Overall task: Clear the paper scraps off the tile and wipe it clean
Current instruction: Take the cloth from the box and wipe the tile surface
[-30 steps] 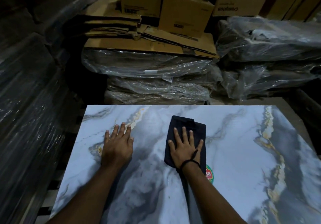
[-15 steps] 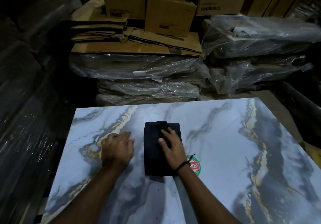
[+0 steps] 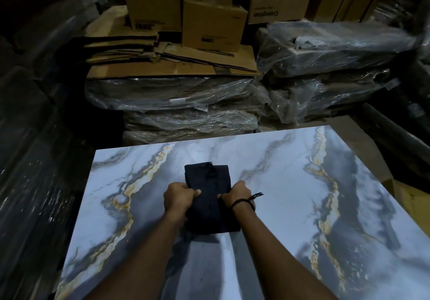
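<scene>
1. We stand at the 6 o'clock edge of the tile [image 3: 290, 183]. It lies flat before us, marbled white, grey and gold.
2. The cloth [image 3: 207, 176], dark and folded into a long pad, lies on the tile near its middle, running from 12 to 6 o'clock between our forearms.
3. Our left hand [image 3: 178, 197] pinches the cloth's 9 o'clock edge, thumb on top and fingers curled under.
4. Our right hand [image 3: 237, 195], with a black band [image 3: 244, 203] at the wrist, pinches the 3 o'clock edge in the same way. Neither palm lies flat on the cloth.
5. We see no paper scraps on the bare parts of the tile at 9, 12 or 3 o'clock, so we judge the clearing done or close to it. Our arms hide a strip toward 6 o'clock and the light is dim, so small bits may escape us.
6. We judge the wiping to be the step in hand. The cloth is on the tile, but with both edges pinched we seem to be gathering or refolding it, not stroking with it.
7. We cannot tell how much of the surface is wiped, since no clean or dirty boundary shows. The corners at 10 and 2 o'clock and the 3 o'clock side are well apart from the cloth and likely remain.
8. Beyond the 12 o'clock edge stand wrapped bundles [image 3: 176, 97] with boxes [image 3: 214, 24] on top, apart from the tile.
</scene>
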A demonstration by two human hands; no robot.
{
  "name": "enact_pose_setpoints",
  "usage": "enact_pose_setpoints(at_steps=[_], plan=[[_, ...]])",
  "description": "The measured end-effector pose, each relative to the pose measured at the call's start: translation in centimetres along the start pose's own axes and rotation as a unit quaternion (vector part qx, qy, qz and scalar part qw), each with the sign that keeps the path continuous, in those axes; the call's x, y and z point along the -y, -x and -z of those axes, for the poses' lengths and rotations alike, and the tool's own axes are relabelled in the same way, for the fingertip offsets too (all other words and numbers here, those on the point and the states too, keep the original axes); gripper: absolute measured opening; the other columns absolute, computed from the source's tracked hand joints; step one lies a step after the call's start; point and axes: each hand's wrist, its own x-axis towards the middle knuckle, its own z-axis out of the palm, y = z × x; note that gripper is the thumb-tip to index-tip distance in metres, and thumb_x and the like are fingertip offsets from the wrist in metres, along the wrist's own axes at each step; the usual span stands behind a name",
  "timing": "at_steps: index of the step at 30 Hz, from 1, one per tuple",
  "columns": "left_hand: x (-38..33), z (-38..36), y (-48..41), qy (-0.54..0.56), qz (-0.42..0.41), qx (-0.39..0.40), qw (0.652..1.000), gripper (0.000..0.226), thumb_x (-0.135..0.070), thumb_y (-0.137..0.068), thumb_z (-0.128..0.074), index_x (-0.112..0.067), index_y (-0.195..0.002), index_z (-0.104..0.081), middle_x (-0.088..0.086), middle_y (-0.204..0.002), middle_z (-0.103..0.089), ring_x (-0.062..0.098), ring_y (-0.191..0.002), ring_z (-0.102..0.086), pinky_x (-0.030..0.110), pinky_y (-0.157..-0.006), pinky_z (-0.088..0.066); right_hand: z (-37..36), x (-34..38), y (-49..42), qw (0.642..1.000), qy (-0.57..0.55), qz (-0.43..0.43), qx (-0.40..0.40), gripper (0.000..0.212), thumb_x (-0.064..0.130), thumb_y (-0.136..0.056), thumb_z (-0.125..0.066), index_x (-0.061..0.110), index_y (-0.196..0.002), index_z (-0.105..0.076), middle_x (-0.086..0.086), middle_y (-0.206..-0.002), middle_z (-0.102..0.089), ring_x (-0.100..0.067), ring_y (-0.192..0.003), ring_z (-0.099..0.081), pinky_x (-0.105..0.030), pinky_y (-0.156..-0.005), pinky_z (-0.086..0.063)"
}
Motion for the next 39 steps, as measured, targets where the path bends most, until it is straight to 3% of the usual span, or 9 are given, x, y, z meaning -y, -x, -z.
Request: enact_pose_setpoints(at_steps=[8, 12, 17, 21, 25, 30, 32, 36, 39], plan=[[0.9, 0.1, 1.4, -0.067, -0.048, 0.025, 0.996, 0.017, -0.028, -0.073, -0.074, -0.024, -0.079, -0.059, -0.004, -0.081, -0.066, 0.023, -0.078, -0.062, 0.032, -0.068, -0.049, -0.1, -0.7, 0.0, 0.999, 0.003, 0.033, 0.023, 0.018, 0.022, -0.076, -0.069, 0.010, -0.078, -0.055, -0.010, -0.087, -0.061, -0.028, -0.084, -0.063, -0.028, -0.067, -0.049], [1.2, 0.3, 1.8, 0.050, -0.086, 0.104, 0.990, 0.019, -0.007, -0.080, -0.062, -0.023, -0.089, -0.061, 0.002, -0.091, -0.069, 0.023, -0.086, -0.065, 0.045, -0.081, -0.055, -0.3, -0.8, 1.5, 0.995, 0.022, 0.102, 0.006, 0.031, 0.017, -0.077, -0.063, 0.018, -0.059, -0.038, -0.008, -0.083, -0.054, -0.031, -0.093, -0.062, -0.033, -0.075, -0.051], [1.1, 1.3, 3.2, 0.239, -0.062, 0.195, 0.949, 0.034, 0.013, -0.087, -0.049, -0.015, -0.104, -0.061, 0.015, -0.108, -0.067, 0.027, -0.096, -0.067, 0.038, -0.079, -0.056, 0.0, -2.4, 2.3, 0.981, -0.173, 0.074, 0.046, 0.036, 0.022, -0.067, -0.077, 0.020, -0.064, -0.041, -0.003, -0.070, -0.054, -0.022, -0.069, -0.054, -0.038, -0.069, -0.052], [0.6, 2.2, 3.7, 0.304, -0.056, 0.237, 0.921, 0.030, 0.010, -0.089, -0.050, -0.006, -0.114, -0.059, 0.017, -0.112, -0.067, 0.032, -0.100, -0.066, 0.038, -0.077, -0.056, 0.5, -3.1, 3.1, 0.927, -0.358, 0.052, 0.097, 0.030, 0.003, -0.075, -0.076, 0.013, -0.068, -0.049, -0.010, -0.072, -0.061, -0.023, -0.065, -0.059, -0.035, -0.060, -0.055], [-0.4, 1.8, 4.5, 0.337, -0.065, 0.273, 0.899, 0.033, 0.007, -0.089, -0.052, 0.002, -0.121, -0.053, 0.021, -0.117, -0.064, 0.039, -0.108, -0.062, 0.046, -0.087, -0.054, 1.9, -3.8, 4.2, 0.865, -0.469, 0.030, 0.173, 0.015, 0.007, -0.080, -0.074, 0.004, -0.091, -0.063, -0.023, -0.101, -0.071, -0.032, -0.084, -0.069, -0.039, -0.072, -0.059], [-2.5, 0.3, 6.3, 0.321, -0.085, 0.299, 0.894, 0.033, 0.007, -0.088, -0.053, 0.002, -0.121, -0.053, 0.021, -0.118, -0.064, 0.036, -0.105, -0.062, 0.037, -0.078, -0.055, 3.6, -6.4, 4.3, 0.796, -0.543, 0.061, 0.262, 0.043, 0.015, -0.079, -0.075, 0.005, -0.119, -0.064, -0.019, -0.117, -0.068, -0.036, -0.110, -0.064, -0.047, -0.094, -0.052], [-3.2, -0.6, 6.9, 0.320, -0.082, 0.304, 0.893, 0.033, 0.008, -0.087, -0.054, 0.000, -0.119, -0.055, 0.020, -0.117, -0.065, 0.037, -0.107, -0.062, 0.039, -0.081, -0.054, 4.5, -7.6, 4.4, 0.782, -0.569, 0.074, 0.243, 0.044, 0.007, -0.077, -0.075, 0.001, -0.120, -0.062, -0.022, -0.117, -0.066, -0.038, -0.108, -0.064, -0.046, -0.090, -0.053], [-4.2, -2.8, 9.0, 0.278, -0.097, 0.283, 0.913, 0.028, 0.008, -0.087, -0.055, -0.006, -0.112, -0.058, 0.020, -0.115, -0.065, 0.035, -0.105, -0.063, 0.043, -0.085, -0.053, 6.8, -10.1, 4.9, 0.823, -0.549, 0.089, 0.114, 0.030, -0.005, -0.078, -0.071, -0.001, -0.107, -0.064, -0.022, -0.105, -0.070, -0.036, -0.091, -0.069, -0.040, -0.072, -0.058], [-4.5, -4.9, 11.2, 0.195, -0.117, 0.246, 0.942, 0.025, 0.001, -0.090, -0.056, -0.017, -0.108, -0.057, 0.013, -0.112, -0.066, 0.028, -0.099, -0.066, 0.039, -0.073, -0.056, 8.6, -12.8, 5.1, 0.844, -0.526, 0.102, 0.033, 0.024, -0.007, -0.074, -0.075, 0.004, -0.091, -0.062, -0.020, -0.097, -0.070, -0.036, -0.088, -0.067, -0.048, -0.078, -0.058]])
